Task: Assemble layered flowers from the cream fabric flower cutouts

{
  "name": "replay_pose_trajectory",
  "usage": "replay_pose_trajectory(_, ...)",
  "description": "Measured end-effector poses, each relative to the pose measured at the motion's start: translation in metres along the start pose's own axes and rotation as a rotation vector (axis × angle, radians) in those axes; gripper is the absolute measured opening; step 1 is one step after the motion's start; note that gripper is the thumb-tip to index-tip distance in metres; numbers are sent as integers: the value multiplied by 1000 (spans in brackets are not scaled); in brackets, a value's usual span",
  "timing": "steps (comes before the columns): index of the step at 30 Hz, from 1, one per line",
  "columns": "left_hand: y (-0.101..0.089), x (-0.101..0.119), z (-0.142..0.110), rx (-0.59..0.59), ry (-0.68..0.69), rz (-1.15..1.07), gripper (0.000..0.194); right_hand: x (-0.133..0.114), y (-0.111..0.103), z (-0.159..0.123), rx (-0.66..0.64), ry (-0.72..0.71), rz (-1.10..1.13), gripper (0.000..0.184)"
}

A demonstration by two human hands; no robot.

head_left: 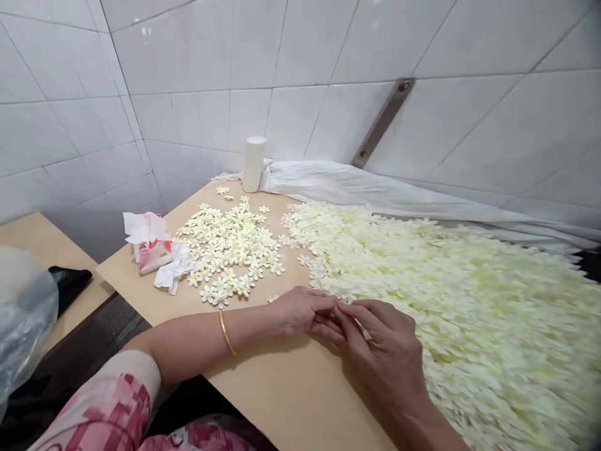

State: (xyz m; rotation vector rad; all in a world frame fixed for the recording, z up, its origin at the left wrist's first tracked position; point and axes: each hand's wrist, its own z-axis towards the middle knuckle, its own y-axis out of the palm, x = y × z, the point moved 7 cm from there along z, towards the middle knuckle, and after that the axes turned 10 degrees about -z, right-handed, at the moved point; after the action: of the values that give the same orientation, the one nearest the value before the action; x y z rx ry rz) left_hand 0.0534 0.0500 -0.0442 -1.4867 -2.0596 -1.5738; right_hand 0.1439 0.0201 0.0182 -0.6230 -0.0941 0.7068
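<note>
My left hand [307, 311], with a gold bangle on its wrist, reaches across the table from the left, fingers closed. From the lower right my right hand [387, 341] meets it, thumb and fingers pinched together at the left fingertips. Whatever lies between the fingertips is too small or hidden to make out. Just beyond and right of both hands spreads a large heap of pale yellow-white artificial flowers [460, 294]. A smaller pile of white flowers with yellow centres [230, 238] lies beyond my left forearm.
A white cylindrical container [254, 164] stands at the back of the tan table [300, 388]. White cloth [319, 178] runs along the tiled wall. Left of the small pile lie a pink-and-white tissue packet [149, 241] and crumpled tissue [174, 268]. A clear plastic bag [23, 319] sits far left.
</note>
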Motion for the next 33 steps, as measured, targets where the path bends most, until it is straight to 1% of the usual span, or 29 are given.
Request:
replay_pose_trajectory(2,-2,3,-1,31,17,7,18,-2,1,0,-13,-14,1,10)
replay_pose_trajectory(4,0,5,-3,35,34,7,16,-3,1,2,-22,-4,-3,10)
replay_pose_trajectory(8,11,10,-8,-58,64,-43,15,-7,-8,8,22,33,-70,12)
replay_pose_trajectory(11,14,16,-9,-117,108,-108,11,-5,-13,12,48,49,-128,14)
replay_pose_trajectory(14,14,17,-5,-150,88,-105,6,-2,-7,14,-24,46,-109,20)
replay_pose_trajectory(17,11,17,-2,-149,92,-82,7,6,-1,14,-80,114,-42,22)
replay_pose_trajectory(20,9,17,0,-134,92,-60,6,12,0,12,-87,203,58,18)
replay_pose_trajectory(22,6,18,1,-102,90,-59,3,12,-1,11,-89,217,87,17)
replay_pose_trajectory(24,3,21,2,-54,108,-66,6,12,-3,11,-85,221,104,16)
replay_pose_trajectory(27,0,26,1,7,134,-68,7,17,-6,11,-82,294,189,14)
replay_pose_trajectory(30,3,25,-1,-15,115,-36,1,23,-3,9,-116,384,303,10)
replay_pose_trajectory(33,4,23,-3,-33,111,21,14,23,2,8,-167,426,363,12)
